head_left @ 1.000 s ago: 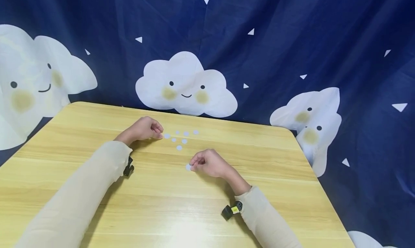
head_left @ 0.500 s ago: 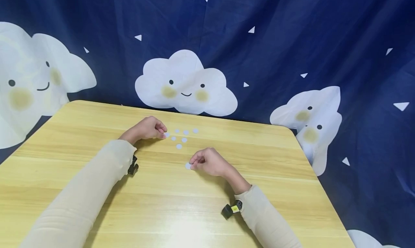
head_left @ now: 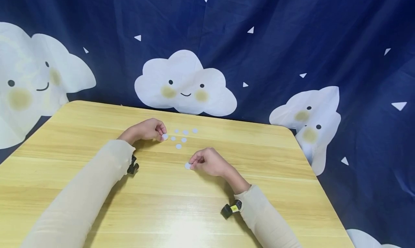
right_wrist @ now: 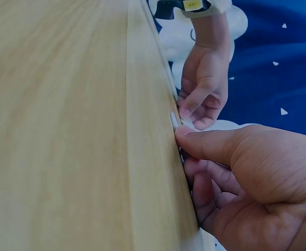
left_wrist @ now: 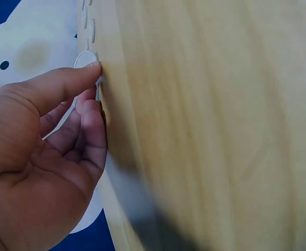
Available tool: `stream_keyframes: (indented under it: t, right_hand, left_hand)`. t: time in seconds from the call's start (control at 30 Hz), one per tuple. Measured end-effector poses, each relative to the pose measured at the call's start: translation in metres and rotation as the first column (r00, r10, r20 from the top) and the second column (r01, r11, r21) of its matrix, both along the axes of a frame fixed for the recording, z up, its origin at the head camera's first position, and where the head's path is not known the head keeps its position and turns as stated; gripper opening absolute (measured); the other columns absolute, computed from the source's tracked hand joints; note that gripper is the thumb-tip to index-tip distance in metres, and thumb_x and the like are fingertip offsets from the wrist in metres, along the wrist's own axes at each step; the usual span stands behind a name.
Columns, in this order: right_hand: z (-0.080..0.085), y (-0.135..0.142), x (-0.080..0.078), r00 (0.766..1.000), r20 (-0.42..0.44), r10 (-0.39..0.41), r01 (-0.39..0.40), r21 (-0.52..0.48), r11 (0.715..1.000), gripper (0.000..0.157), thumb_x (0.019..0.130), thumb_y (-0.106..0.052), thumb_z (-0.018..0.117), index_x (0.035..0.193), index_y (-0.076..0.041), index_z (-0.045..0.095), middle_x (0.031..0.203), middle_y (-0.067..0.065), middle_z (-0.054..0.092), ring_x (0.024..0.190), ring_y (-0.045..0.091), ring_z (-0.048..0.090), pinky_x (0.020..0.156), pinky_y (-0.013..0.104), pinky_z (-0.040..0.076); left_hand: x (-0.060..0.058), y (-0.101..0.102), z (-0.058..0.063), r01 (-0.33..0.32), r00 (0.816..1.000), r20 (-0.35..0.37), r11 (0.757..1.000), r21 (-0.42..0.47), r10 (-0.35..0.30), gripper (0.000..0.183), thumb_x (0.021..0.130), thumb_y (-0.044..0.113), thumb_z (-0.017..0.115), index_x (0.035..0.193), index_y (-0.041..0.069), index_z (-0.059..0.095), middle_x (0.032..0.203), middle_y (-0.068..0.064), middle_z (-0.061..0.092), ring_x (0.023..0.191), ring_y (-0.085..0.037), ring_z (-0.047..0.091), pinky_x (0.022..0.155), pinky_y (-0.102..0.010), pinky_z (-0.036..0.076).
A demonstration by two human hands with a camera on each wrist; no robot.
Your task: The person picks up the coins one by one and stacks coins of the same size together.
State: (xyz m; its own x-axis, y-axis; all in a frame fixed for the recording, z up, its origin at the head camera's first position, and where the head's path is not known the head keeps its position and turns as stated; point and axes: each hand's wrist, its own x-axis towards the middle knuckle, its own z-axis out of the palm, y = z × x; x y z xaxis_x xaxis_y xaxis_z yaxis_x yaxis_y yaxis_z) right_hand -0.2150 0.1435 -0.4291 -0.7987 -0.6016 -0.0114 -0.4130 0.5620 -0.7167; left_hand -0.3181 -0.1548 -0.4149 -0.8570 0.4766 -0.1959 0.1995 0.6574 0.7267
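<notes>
The left hand [head_left: 147,129], pinching a disc [head_left: 165,136], lay just left of the loose discs [head_left: 178,146], nearer than the right hand [head_left: 209,162], which pinched a second disc [head_left: 187,166].

Left-hand grip [head_left: 148,129]: 1 s ago fingertips were just beside the leftmost disc [head_left: 165,136], 0.5 s ago on its edge, now pinching it. Grip went right to reach it, then drew slightly back toward the person. Disc lay flat on the worktop [head_left: 155,190], now tilted up, face showing round in left wrist view; can't tell if the lower edge is clear. Disc shifted a touch left and toward the person; gap to the nearest loose disc [head_left: 173,138] slightly wider. Left sleeve [head_left: 74,194] and black wrist unit [head_left: 132,166] sit further right than 1 s ago.
</notes>
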Motion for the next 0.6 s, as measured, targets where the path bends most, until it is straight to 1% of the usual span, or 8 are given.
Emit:
stream_keyframes:
  t: [0.1, 0.2, 0.3, 0.43, 0.5, 0.6]
  right_hand:
    - [0.000, 0.000, 0.000, 1.000, -0.003, 0.004, -0.004, -0.002, 1.000, 0.004, 0.091, -0.010, 0.079, 0.094, -0.009, 0.077, 0.082, -0.007, 0.072, 0.073, 0.007, 0.063, 0.072, 0.023, 0.054]
    - [0.000, 0.000, 0.000, 1.000, -0.003, 0.005, -0.005, -0.003, 1.000, 0.004, 0.091, -0.010, 0.078, 0.094, -0.009, 0.077, 0.082, -0.007, 0.072, 0.073, 0.006, 0.063, 0.072, 0.023, 0.054]
    - [0.000, 0.000, 0.000, 1.000, -0.007, 0.007, -0.007, -0.003, 1.000, 0.004, 0.091, -0.010, 0.078, 0.095, -0.009, 0.077, 0.082, -0.007, 0.072, 0.074, 0.007, 0.063, 0.073, 0.023, 0.054]
    - [0.000, 0.000, 0.001, 1.000, -0.008, 0.011, -0.011, -0.005, 1.000, 0.004, 0.091, -0.009, 0.078, 0.095, -0.008, 0.077, 0.082, -0.007, 0.072, 0.074, 0.007, 0.063, 0.074, 0.024, 0.054]
    - [0.001, 0.000, 0.001, 1.000, -0.003, 0.010, -0.010, -0.005, 1.000, 0.004, 0.091, -0.009, 0.078, 0.095, -0.008, 0.077, 0.082, -0.007, 0.072, 0.074, 0.007, 0.063, 0.074, 0.023, 0.054]
    - [0.001, 0.000, 0.001, 1.000, 0.002, 0.004, -0.004, -0.003, 1.000, 0.005, 0.090, -0.008, 0.078, 0.095, -0.009, 0.077, 0.082, -0.007, 0.072, 0.073, 0.007, 0.063, 0.072, 0.023, 0.054]
  left_hand:
    - [0.001, -0.002, -0.003, -0.005, 1.000, -0.027, 1.000, 0.004, 0.005, 0.018, 0.088, 0.001, 0.074, 0.101, -0.001, 0.062, 0.092, -0.009, 0.063, 0.083, -0.021, 0.054, 0.074, -0.031, 0.045]
    - [0.002, -0.004, -0.004, -0.031, 0.999, -0.012, 0.999, 0.040, 0.031, 0.014, 0.089, 0.001, 0.072, 0.101, 0.000, 0.063, 0.090, -0.008, 0.063, 0.077, -0.020, 0.054, 0.068, -0.029, 0.046]
    - [0.005, -0.005, -0.006, -0.063, 0.997, 0.042, 0.993, 0.104, 0.059, 0.014, 0.090, 0.000, 0.070, 0.103, -0.002, 0.064, 0.087, -0.008, 0.064, 0.073, -0.018, 0.055, 0.065, -0.028, 0.048]
    - [0.010, -0.004, -0.006, -0.120, 0.988, 0.122, 0.973, 0.195, 0.098, 0.016, 0.092, 0.000, 0.068, 0.107, -0.005, 0.064, 0.087, -0.009, 0.065, 0.074, -0.017, 0.057, 0.066, -0.027, 0.049]
    - [0.013, -0.004, -0.005, -0.143, 0.983, 0.145, 0.962, 0.232, 0.111, 0.017, 0.093, 0.000, 0.066, 0.108, -0.007, 0.063, 0.089, -0.010, 0.065, 0.076, -0.017, 0.058, 0.068, -0.026, 0.051]
    - [0.018, -0.001, -0.003, -0.157, 0.981, 0.156, 0.952, 0.265, 0.118, 0.018, 0.094, 0.000, 0.064, 0.110, -0.008, 0.063, 0.096, -0.011, 0.066, 0.082, -0.018, 0.062, 0.073, -0.026, 0.054]
